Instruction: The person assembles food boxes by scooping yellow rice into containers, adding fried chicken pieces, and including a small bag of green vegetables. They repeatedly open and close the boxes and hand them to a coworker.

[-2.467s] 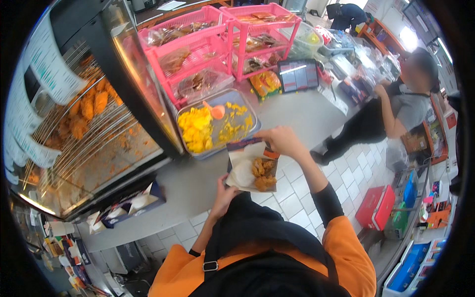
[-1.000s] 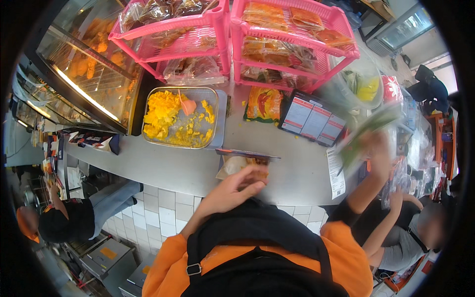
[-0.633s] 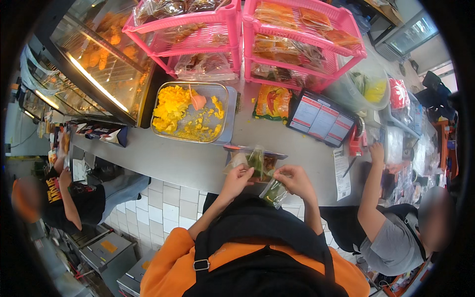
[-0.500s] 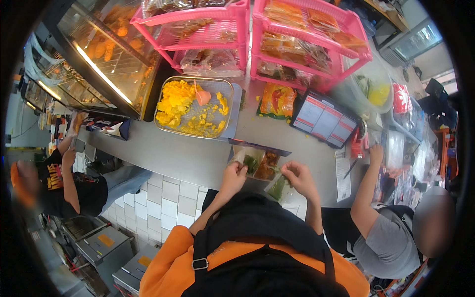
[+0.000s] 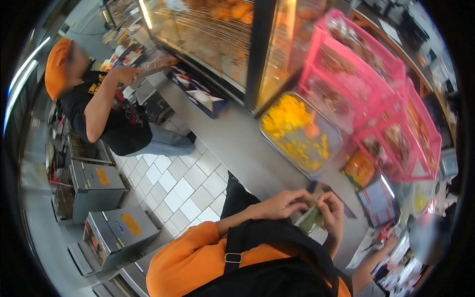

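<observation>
My left hand (image 5: 284,204) and my right hand (image 5: 334,214) meet close together at the counter's near edge. Between them is a small clear packet with something green inside (image 5: 310,221). The fingertips of both hands pinch its upper edge. Below and behind the hands, an open paper food box (image 5: 318,236) shows only in part; its contents are hidden. A dark flap of the box (image 5: 341,202) sticks out beyond my right hand.
Ahead, a metal tray (image 5: 332,129) holds yellow food and an orange-pink scoop (image 5: 312,129). Pink racks (image 5: 341,74) hold bagged food beside a lit glass cabinet (image 5: 213,44). A tablet (image 5: 378,200) lies right. One co-worker (image 5: 114,99) holds tongs at left; another person's arm (image 5: 368,267) reaches in at right.
My view has swung left, so the counter sits tilted and farther right. My left hand has left the box's inside and joined my right hand at the green packet.
</observation>
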`<state>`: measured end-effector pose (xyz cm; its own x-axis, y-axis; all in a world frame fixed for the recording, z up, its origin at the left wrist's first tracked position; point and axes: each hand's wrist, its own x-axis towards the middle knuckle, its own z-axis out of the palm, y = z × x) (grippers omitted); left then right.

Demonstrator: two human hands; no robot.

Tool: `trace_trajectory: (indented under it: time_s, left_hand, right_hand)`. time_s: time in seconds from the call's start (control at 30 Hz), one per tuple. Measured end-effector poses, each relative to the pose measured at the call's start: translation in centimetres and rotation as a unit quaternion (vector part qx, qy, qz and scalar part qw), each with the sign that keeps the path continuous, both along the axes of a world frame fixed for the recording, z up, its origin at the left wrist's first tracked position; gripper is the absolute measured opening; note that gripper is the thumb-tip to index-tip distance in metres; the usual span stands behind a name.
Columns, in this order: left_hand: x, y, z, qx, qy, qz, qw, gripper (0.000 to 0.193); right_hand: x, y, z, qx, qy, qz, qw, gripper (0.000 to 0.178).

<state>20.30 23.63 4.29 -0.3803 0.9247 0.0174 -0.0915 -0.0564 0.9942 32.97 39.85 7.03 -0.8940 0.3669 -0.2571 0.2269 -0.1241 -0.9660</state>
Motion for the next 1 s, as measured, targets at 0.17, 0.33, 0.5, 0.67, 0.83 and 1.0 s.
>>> trace_trajectory:
  time_s: [0.17, 0.33, 0.5, 0.67, 0.83, 1.0]
  left_hand:
    - [-14.8, -11.1, -4.2, -0.123, 0.033, 0.318, 0.939, 0.016]
    - [-34.3, -17.9, -11.3, -0.075, -0.036, 0.602, 0.794, 0.02]
    - [-41.2, -17.8, -15.1, -0.263, 0.39, 0.58, 0.665, 0.03]
    - [-41.6, -18.4, -17.0, -0.11, 0.165, 0.682, 0.704, 0.025]
    - [-42.2, -22.9, -16.0, 0.068, -0.173, 0.642, 0.743, 0.03]
    - [-50.1, -25.9, -15.7, 0.169, -0.294, 0.475, 0.812, 0.02]
  right_hand:
    - [-16.5, -9.6, -0.9, 0.046, 0.033, 0.002, 0.998, 0.018]
    - [-31.1, -18.0, -1.6, 0.01, 0.025, 0.009, 1.0, 0.029]
    - [-38.9, -23.1, -1.0, 0.016, 0.037, 0.03, 0.999, 0.033]
    - [-44.3, -26.7, -2.2, 0.086, 0.072, -0.019, 0.993, 0.031]
    - [-53.3, -30.2, -7.9, 0.417, 0.228, 0.055, 0.878, 0.019]
    - [-59.6, -31.9, -11.1, 0.525, 0.223, 0.154, 0.807, 0.019]
